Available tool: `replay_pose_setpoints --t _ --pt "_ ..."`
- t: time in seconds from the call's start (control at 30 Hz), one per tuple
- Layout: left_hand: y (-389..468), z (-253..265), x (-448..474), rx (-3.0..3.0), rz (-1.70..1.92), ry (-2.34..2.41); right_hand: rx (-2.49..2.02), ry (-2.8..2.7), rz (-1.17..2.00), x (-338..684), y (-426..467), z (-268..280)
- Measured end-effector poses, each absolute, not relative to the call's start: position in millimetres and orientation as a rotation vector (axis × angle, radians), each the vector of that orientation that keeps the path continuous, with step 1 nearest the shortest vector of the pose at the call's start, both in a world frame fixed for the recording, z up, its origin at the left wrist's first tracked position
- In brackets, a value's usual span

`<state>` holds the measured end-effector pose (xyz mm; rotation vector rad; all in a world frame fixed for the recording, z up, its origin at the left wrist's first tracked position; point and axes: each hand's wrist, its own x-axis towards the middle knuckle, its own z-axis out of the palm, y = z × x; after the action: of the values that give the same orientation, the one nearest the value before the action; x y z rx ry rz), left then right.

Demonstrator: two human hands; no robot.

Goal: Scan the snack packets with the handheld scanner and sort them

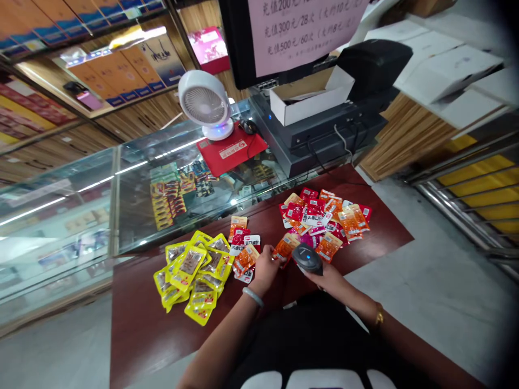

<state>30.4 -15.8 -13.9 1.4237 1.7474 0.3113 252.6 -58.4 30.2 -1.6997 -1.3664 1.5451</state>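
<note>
Between the fingers of my left hand (267,268) is an orange snack packet (286,246), held just above the brown tabletop. My right hand (324,276) grips a dark barcode scanner (307,257), its head close to that packet. Beyond the scanner spreads a loose heap of red and orange snack packets (316,213). A smaller group of red, white and orange packets (245,258) lies left of my left hand. Further left is a pile of yellow packets (192,267), some with clear windows.
The brown table (141,337) stands against a glass display case (133,216). On the case are a white fan (205,100), a red mat (231,151) and a dark cash drawer (320,132) bearing an open white box (310,100). Metal railing (466,216) stands to the right.
</note>
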Motion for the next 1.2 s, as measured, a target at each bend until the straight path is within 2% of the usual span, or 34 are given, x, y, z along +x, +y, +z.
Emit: replay_pose_setpoints --t 0.27,0.43,0.67,0.8,0.97,1.1,1.2 --pt "-47.5 -13.1 -26.3 1.263 0.294 1.979 -1.505 -1.546 1.732 211.4 -46.5 35.4" --pt "-55.2 6.4 -52.3 1.647 0.282 2.3 -1.475 -1.583 1.829 209.6 -60.1 32.0" --pt "-17.4 -0.4 24.5 2.022 0.112 1.701 -1.714 -1.472 1.752 240.8 -75.2 18.6" --pt "-4.2 -15.3 65.8 2.052 0.026 1.7 -1.703 -1.386 1.717 261.2 -84.2 15.1" --pt "-1.0 -19.3 73.3 2.039 -0.004 1.689 -1.745 -1.328 1.665 274.1 -92.7 11.2" --pt "1.9 -20.9 67.0 1.792 0.013 1.662 -1.721 -1.308 1.659 273.8 -91.7 12.6" --pt "4.3 -21.9 61.8 1.52 0.173 1.688 -1.748 -1.325 1.653 272.0 -88.0 14.6"
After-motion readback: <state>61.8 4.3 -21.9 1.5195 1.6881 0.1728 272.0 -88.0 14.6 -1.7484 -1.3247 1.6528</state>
